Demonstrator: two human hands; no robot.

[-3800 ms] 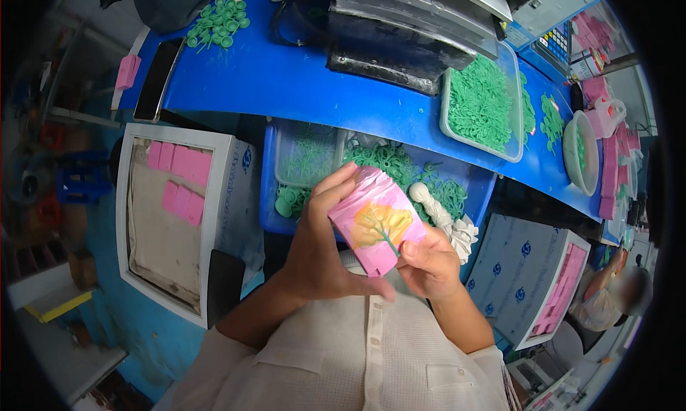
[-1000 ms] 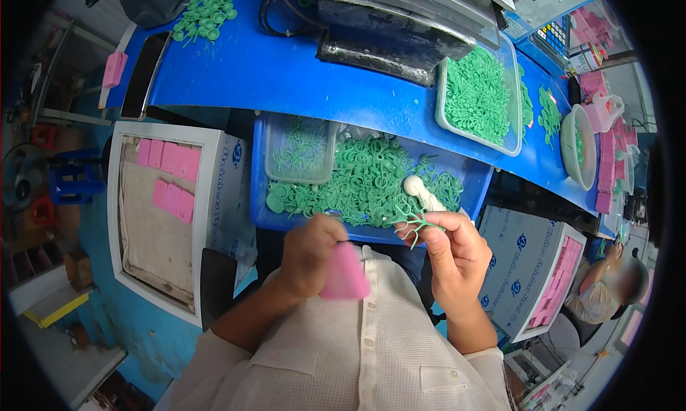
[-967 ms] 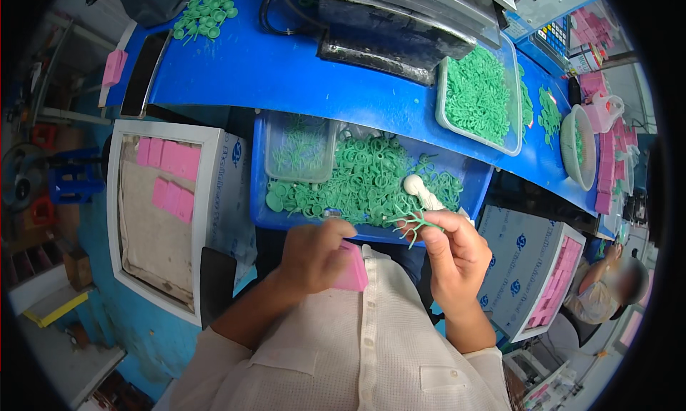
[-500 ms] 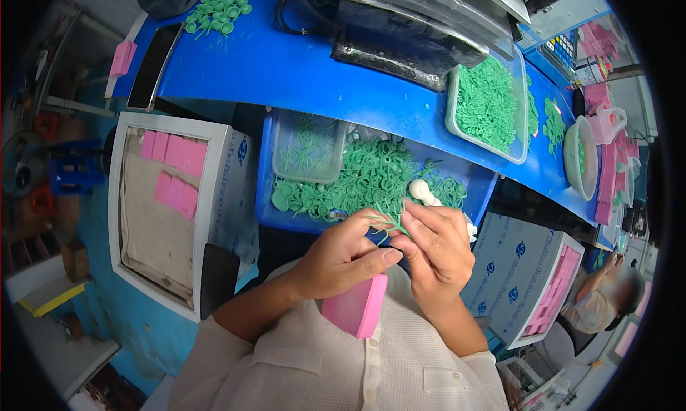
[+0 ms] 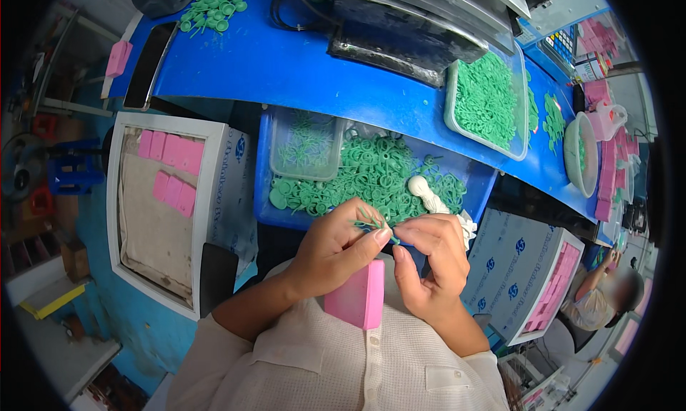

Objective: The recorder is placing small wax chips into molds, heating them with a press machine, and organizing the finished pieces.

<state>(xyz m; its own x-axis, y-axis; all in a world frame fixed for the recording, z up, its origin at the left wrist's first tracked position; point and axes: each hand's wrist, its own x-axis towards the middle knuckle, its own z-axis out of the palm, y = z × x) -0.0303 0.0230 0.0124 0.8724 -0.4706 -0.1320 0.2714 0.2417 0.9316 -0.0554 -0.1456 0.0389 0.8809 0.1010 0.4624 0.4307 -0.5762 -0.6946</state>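
Note:
My left hand [image 5: 336,250] is closed, its thumb and index finger pinching a thin, branched green plastic piece [image 5: 368,221]. Beneath that hand a pink rectangular block [image 5: 354,296] stands out against my shirt, apparently held by the lower fingers, which are hidden. My right hand [image 5: 434,264] meets the left from the other side; its thumb and fingertips close on the lower tip of the green piece. Just beyond both hands lies a blue tray [image 5: 263,204] heaped with green ring-shaped and stemmed plastic parts [image 5: 375,168].
Inside the tray sit a clear tub [image 5: 307,174] of thin green bits and a white wrapped bundle [image 5: 426,194]. A clear box [image 5: 451,118] of green pieces stands on the blue table [image 5: 286,75]. Framed boxes with pink blocks flank me; another person [image 5: 597,296] sits at far right.
The green piece has tilted and sunk deeper into my left fingers. My right fingers have shifted from its branched upper part to its lower tip. The pink block has turned more upright.

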